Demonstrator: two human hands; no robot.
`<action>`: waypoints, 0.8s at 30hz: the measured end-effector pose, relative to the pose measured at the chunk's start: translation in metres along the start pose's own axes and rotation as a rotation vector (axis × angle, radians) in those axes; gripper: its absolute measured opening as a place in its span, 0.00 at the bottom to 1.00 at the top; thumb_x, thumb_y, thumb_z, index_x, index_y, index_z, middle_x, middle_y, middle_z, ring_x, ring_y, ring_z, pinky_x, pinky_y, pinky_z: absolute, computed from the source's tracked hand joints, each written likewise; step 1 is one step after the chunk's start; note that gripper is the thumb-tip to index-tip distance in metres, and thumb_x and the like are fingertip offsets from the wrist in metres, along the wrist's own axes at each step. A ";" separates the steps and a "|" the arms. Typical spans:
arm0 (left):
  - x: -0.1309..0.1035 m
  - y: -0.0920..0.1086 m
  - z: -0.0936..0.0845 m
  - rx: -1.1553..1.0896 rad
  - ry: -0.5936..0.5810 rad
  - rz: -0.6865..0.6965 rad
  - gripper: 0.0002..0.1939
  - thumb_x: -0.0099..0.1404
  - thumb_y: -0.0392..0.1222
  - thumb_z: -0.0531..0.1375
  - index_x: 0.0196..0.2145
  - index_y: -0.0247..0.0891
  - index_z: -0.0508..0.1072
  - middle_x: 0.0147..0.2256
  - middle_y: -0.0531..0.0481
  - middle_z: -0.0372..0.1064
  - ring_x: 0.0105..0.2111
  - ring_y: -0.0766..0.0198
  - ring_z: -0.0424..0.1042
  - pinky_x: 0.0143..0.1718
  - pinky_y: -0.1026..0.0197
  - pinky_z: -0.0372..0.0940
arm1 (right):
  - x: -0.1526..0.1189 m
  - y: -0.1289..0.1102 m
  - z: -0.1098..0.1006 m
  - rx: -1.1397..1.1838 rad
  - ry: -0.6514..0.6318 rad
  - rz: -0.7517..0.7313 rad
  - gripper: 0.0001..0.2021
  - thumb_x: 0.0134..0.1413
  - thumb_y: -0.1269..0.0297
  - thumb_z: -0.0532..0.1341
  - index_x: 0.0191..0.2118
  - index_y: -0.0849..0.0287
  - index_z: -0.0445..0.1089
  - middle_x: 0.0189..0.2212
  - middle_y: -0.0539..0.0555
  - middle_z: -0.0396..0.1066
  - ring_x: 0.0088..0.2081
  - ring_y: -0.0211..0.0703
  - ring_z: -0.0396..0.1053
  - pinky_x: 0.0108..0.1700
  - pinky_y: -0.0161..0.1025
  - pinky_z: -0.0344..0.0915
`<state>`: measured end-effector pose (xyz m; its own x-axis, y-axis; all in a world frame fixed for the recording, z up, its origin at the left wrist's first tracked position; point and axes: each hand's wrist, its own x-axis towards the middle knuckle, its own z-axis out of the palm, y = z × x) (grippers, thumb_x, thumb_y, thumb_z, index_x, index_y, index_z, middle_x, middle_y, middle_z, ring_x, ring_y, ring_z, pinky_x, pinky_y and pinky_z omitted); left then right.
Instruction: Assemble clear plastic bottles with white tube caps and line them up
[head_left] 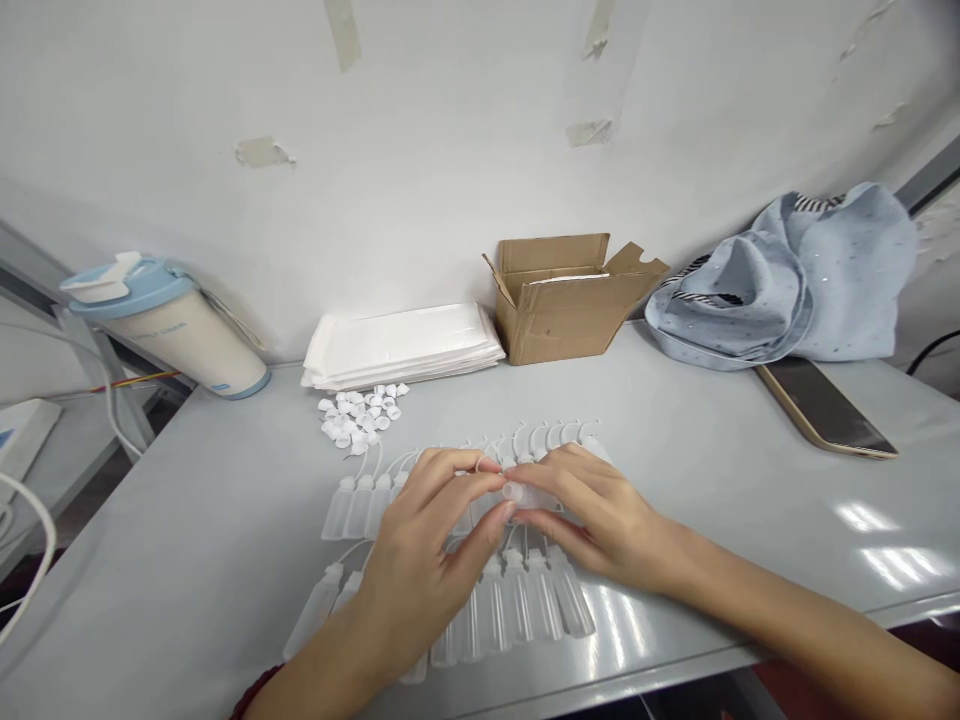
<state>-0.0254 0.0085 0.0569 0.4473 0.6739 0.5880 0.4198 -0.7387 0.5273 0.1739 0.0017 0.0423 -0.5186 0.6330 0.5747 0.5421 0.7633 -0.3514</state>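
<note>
A small, soft-looking plastic bottle [534, 497] is over the rows, between both hands. The right hand [611, 510] pinches its smooth, round side, likely to keep it steady. The left hand [420, 550] has its fingertips nearly together at the top; whether they squeeze is hard to tell. See-through bottles [541, 600] lie side by side, perhaps for easy reach. Tiny white caps [359, 411] sit heaped near the flat white stack [397, 340].

A dark maroon sleeve [255, 692] ends on the left forearm [319, 665]; beyond it, the left hand [424, 545] is bare. The right hand [604, 508] and forearm [772, 605] are bare too, with slender fingers.
</note>
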 end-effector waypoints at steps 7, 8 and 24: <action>-0.003 0.001 0.003 0.519 0.106 0.251 0.13 0.59 0.29 0.63 0.43 0.31 0.70 0.45 0.35 0.68 0.45 0.47 0.68 0.40 0.46 0.69 | 0.000 0.001 -0.001 0.131 -0.095 0.219 0.11 0.63 0.63 0.56 0.47 0.63 0.65 0.34 0.57 0.75 0.32 0.42 0.72 0.35 0.40 0.68; -0.003 0.002 0.003 0.551 0.122 0.286 0.15 0.58 0.29 0.65 0.44 0.30 0.70 0.44 0.34 0.68 0.44 0.47 0.69 0.39 0.46 0.69 | 0.001 0.000 -0.002 0.190 -0.114 0.287 0.11 0.62 0.62 0.56 0.46 0.62 0.65 0.34 0.56 0.75 0.33 0.42 0.72 0.35 0.40 0.69; 0.001 0.006 0.004 0.543 -0.034 0.435 0.15 0.64 0.39 0.61 0.45 0.25 0.69 0.39 0.38 0.74 0.41 0.52 0.73 0.38 0.52 0.73 | 0.008 -0.013 0.003 0.690 -0.100 0.652 0.07 0.52 0.66 0.62 0.36 0.59 0.63 0.26 0.48 0.70 0.25 0.35 0.69 0.28 0.33 0.66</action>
<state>-0.0197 0.0045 0.0582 0.6851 0.3249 0.6520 0.5284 -0.8377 -0.1379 0.1607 -0.0024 0.0493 -0.3236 0.9445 0.0574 0.2517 0.1444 -0.9570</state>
